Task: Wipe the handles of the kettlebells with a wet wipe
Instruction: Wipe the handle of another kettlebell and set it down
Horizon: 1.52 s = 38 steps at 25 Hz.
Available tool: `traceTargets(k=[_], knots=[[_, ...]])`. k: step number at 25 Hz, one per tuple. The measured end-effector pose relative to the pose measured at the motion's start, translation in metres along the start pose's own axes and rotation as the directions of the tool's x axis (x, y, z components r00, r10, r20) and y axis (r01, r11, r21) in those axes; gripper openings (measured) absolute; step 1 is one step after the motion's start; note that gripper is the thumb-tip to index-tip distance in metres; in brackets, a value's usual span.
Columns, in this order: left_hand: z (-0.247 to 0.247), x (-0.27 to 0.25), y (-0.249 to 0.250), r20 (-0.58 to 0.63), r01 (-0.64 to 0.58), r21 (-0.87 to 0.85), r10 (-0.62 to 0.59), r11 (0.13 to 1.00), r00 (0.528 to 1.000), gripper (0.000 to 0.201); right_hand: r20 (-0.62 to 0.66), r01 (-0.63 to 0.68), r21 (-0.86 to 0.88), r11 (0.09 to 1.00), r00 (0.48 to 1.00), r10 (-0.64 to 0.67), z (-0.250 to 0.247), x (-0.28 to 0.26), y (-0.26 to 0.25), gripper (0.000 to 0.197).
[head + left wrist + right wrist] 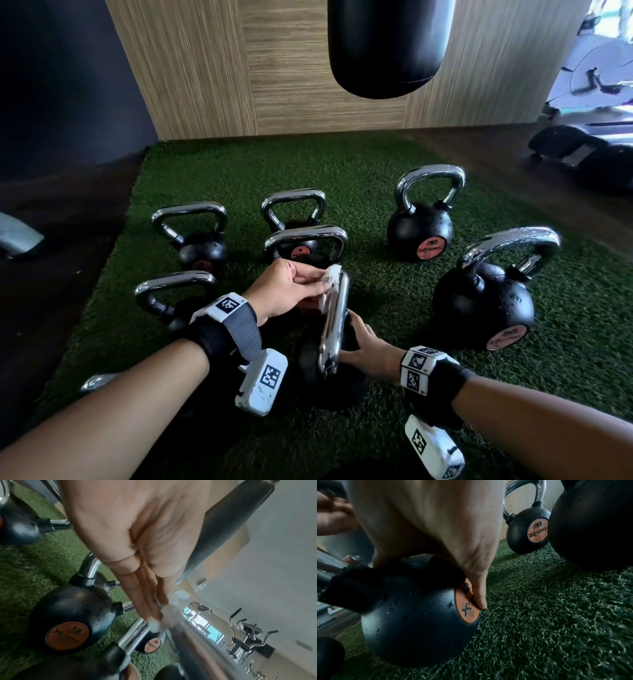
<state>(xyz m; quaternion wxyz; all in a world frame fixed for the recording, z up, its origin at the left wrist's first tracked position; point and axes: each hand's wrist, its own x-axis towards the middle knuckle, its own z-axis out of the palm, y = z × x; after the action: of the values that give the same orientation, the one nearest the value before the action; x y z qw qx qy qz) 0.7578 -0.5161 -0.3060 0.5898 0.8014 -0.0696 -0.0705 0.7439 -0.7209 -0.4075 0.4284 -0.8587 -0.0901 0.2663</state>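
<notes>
"12" on held kettlebell's orange disc (467, 601), "20" on far kettlebell's disc (537, 530)

Green turf mat (394, 164) laid over dark floor (68, 222). Black punching bag (387, 48) hangs in front of wood-grain wall panel (205, 68). Exercise bike (247, 635) near bright windows at back right. Dark gear (582, 154) on floor far right, blurred.

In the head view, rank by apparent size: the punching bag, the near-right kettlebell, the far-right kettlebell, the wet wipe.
1. Punching bag, though cropped at the top.
2. Near-right kettlebell; it is nearer the camera, so its lead over the next is unsure.
3. Far-right kettlebell.
4. Wet wipe, clearly smallest.
</notes>
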Motion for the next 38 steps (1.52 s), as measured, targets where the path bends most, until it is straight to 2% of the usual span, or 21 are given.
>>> traceTargets(k=[2,4,8,9,13,18,21,25,30,34,36,38], knots=[[-0.009,-0.011,0.005,0.115,0.114,-0.035,-0.109,0.993,0.987,0.026,-0.002,0.001,0.001,1.000,1.000,-0.001,0.001,0.001,0.000,0.109],[-0.012,-0.022,0.012,0.193,0.176,-0.053,-0.163,0.983,0.967,0.027,-0.011,0.007,-0.002,1.000,1.000,-0.007,0.001,0.002,0.001,0.110],[-0.002,-0.038,0.017,0.063,0.147,-0.046,-0.144,0.988,0.988,0.018,-0.005,0.005,-0.016,1.000,1.000,-0.005,0.000,0.005,0.002,0.111],[-0.001,-0.043,0.016,0.071,0.171,-0.068,-0.166,0.983,0.984,0.016,-0.005,0.003,-0.012,1.000,1.000,-0.003,0.000,0.005,0.002,0.111],[-0.011,-0.063,0.015,0.241,0.300,-0.072,-0.275,0.951,0.931,0.023,-0.015,0.009,-0.007,1.000,1.000,-0.009,0.001,0.003,0.002,0.111],[-0.002,-0.083,0.002,0.193,0.257,-0.127,-0.231,0.958,0.954,0.022,-0.016,0.020,-0.007,1.000,1.000,-0.021,0.001,0.003,0.003,0.111],[-0.002,-0.094,-0.008,0.181,0.160,0.063,-0.169,0.985,0.969,0.015,-0.010,0.018,-0.010,1.000,1.000,-0.018,0.000,0.001,0.002,0.112],[0.007,-0.110,-0.022,0.084,0.074,0.341,-0.109,0.937,0.991,0.019,-0.006,0.016,-0.026,1.000,1.000,-0.016,-0.001,0.001,0.002,0.112],[0.019,-0.117,-0.038,-0.025,0.049,0.353,-0.043,0.934,0.999,0.019,-0.001,0.028,-0.034,0.999,1.000,-0.028,-0.001,0.008,0.008,0.114],[0.028,-0.120,-0.050,0.015,-0.004,0.324,-0.001,0.946,1.000,0.014,-0.028,0.022,-0.041,0.999,0.999,-0.023,0.002,0.003,0.005,0.111],[0.027,-0.119,-0.054,0.043,-0.010,0.281,-0.002,0.960,0.999,0.014,-0.028,-0.008,-0.190,0.982,1.000,0.002,0.000,-0.006,-0.007,0.103],[0.021,-0.112,-0.053,-0.031,0.112,0.089,-0.109,0.990,0.994,0.012,0.002,-0.041,-0.503,0.863,0.999,0.049,-0.020,-0.017,-0.031,0.082]])
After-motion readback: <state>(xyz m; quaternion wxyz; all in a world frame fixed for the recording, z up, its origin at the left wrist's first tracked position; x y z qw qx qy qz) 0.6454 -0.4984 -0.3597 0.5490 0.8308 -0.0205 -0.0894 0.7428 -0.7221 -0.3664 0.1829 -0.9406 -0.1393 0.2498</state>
